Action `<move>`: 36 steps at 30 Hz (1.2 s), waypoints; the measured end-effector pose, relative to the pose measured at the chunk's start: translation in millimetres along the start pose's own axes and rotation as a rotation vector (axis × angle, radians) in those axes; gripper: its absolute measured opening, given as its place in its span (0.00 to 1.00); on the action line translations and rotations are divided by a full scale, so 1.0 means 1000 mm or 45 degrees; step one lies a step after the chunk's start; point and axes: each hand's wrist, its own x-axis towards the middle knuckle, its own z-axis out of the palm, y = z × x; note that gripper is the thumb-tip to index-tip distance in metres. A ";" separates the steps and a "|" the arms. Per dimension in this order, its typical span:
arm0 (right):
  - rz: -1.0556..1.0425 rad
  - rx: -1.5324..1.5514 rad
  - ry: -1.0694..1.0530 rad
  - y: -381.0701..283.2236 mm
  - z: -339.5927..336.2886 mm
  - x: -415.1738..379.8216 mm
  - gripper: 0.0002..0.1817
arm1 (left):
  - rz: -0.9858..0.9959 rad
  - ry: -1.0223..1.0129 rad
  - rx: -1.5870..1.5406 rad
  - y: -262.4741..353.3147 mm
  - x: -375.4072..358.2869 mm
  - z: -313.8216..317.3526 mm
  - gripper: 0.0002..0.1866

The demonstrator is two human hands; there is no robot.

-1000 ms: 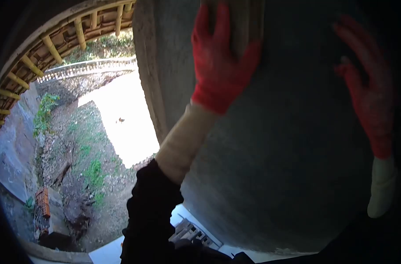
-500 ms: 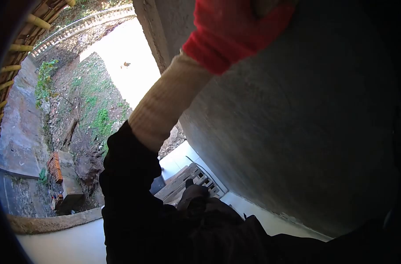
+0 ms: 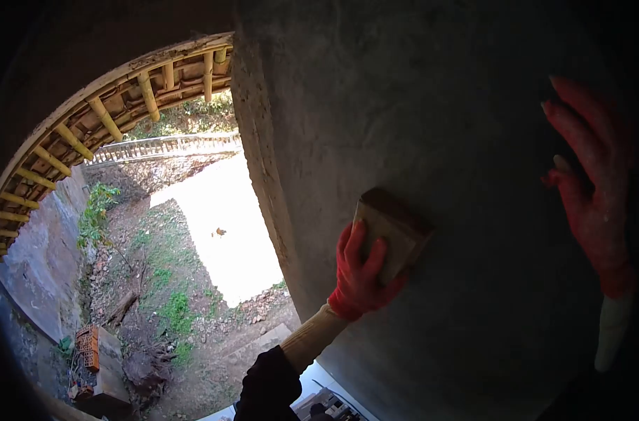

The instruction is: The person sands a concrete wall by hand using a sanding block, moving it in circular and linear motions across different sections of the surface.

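**Float pressed flat to the grey wall**

In the head view, we saw our left hand (image 3: 361,277), in a red glove with a pale knitted cuff, low in the middle of the frame. Its fingers were closed around the lower left side of a wooden block (image 3: 391,228), a flat rectangular float with a pale face and a darker top edge. The block lay tilted against the grey plastered wall (image 3: 431,126), just right of the wall's vertical edge, at about mid-height of the picture. Our dark sleeve (image 3: 267,386) ran down from the cuff to the bottom edge of the frame.

Our right hand (image 3: 593,189), also gloved in red, sat at the far right of the frame in deep shadow. Its fingers were spread apart and pointed upward, and the palm seemed to rest flat on the wall, holding nothing; we could not tell how firmly it touched. It was well apart from the block.

The left half of the picture looked past the wall's edge to the open ground. A stack of red bricks (image 3: 88,347) stood at the lower left, green plants (image 3: 98,210) grew along a slope, and a curved row of bamboo poles (image 3: 109,116) arched across the upper left.
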 end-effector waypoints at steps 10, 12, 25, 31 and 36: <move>-0.262 -0.322 0.003 -0.043 0.017 0.038 0.36 | -0.274 0.273 0.025 -0.061 0.140 -0.013 0.46; -0.286 -0.275 -0.003 -0.055 0.031 0.049 0.35 | -0.168 0.181 0.081 -0.038 0.064 -0.007 0.47; -0.279 -0.287 0.175 -0.045 0.096 0.102 0.29 | -0.356 0.324 0.018 -0.129 0.157 -0.029 0.44; -0.242 -0.160 0.489 -0.035 0.102 0.116 0.18 | -0.310 0.054 0.088 -0.091 -0.049 -0.018 0.46; 0.021 -0.085 0.273 -0.042 0.097 0.110 0.14 | -0.481 0.003 0.037 -0.095 -0.095 -0.021 0.46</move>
